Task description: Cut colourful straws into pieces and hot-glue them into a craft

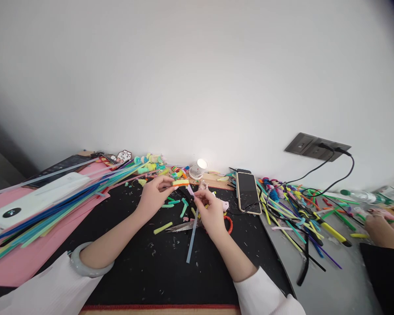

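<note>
Black, scrap-flecked mat [134, 271] below, and the left hand [153, 192] pinches a fuzzy yellow-and-orange strip [181, 183]; just beside it, the right hand [212, 215] grips a small lilac piece [190, 190] above red-handled metal scissors [182, 226].

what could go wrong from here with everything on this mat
The scissors lie near the right hand, so a careless move could nick it. Short green pieces lie loose on the black mat and might get brushed aside. The yellow-and-orange piece, pinched in the left hand, might slip.
</note>
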A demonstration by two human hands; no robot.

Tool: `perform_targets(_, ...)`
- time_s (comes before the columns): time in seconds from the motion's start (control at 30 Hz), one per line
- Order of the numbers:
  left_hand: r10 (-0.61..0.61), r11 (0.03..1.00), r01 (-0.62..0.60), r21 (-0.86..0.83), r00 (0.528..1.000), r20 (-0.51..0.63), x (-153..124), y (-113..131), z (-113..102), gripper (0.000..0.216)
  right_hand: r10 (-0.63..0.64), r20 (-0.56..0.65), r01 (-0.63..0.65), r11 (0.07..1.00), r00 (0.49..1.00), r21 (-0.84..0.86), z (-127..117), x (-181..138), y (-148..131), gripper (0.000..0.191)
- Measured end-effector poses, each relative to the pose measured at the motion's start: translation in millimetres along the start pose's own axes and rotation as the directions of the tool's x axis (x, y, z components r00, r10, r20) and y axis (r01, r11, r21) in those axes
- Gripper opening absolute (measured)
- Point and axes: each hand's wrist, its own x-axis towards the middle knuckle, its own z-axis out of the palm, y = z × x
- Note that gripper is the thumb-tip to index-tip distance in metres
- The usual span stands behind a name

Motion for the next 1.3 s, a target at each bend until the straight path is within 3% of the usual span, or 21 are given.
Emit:
perform_targets(0.23, -0.01, 1.0, 0.01, -0.004, 1.0, 0.023, -1, 0, 0, 0.027, 0.121, -0.028, -0.11, 0.96, 0.992, 0.256, -1, 5, 5, 0.014)
perform_targets(0.4, 0.013, 0.999, -0.012, -0.034, 1.0, 0.019, 0, -2, 1, 0.031, 0.102, -0.022, -0.091, 0.948, 0.995, 0.306, -2, 5, 5, 0.016)
perform_targets(0.57, 0.035, 0.999, -0.034, -0.039, 0.999, 0.041, 1, -6, 1, 0.029, 0.166, 0.007, -0.157, 0.916, 0.986, 0.37, -2, 6, 8, 0.021)
perform_targets(0.73, 0.059, 0.998, -0.058, -0.028, 0.997, 0.055, 1, -7, 1, 0.027, 0.204, 0.022, -0.201, 0.931, 0.979, 0.305, -2, 6, 15, 0.027)
perform_targets(0.9, 0.061, 0.998, -0.061, -0.015, 0.996, 0.069, -1, -6, 1, 0.026, 0.082, -0.017, -0.079, 0.988, 0.997, 0.136, -6, 6, 15, 0.027)
perform_targets(1.0, 0.062, 0.998, -0.06, -0.017, 0.995, 0.08, -1, -5, 1, 0.027, 0.039, 0.011, -0.04, 0.992, 0.999, 0.123, -10, 7, 8, 0.027)
perform_targets(1.1, 0.064, 0.997, -0.061, -0.042, 0.994, 0.093, -1, -4, 2, 0.029, 0.084, 0.051, -0.094, 0.963, 0.995, 0.252, -10, 7, 2, 0.023)
perform_targets(1.2, 0.061, 0.997, -0.054, -0.055, 0.991, 0.118, -2, -3, 2, 0.029, 0.176, 0.053, -0.181, 0.879, 0.983, 0.442, -8, 7, 1, 0.019)
perform_targets(1.3, 0.049, 0.997, -0.039, -0.067, 0.987, 0.156, -3, -4, 3, 0.026, 0.217, 0.021, -0.198, 0.842, 0.976, 0.501, -7, 7, 2, 0.024)
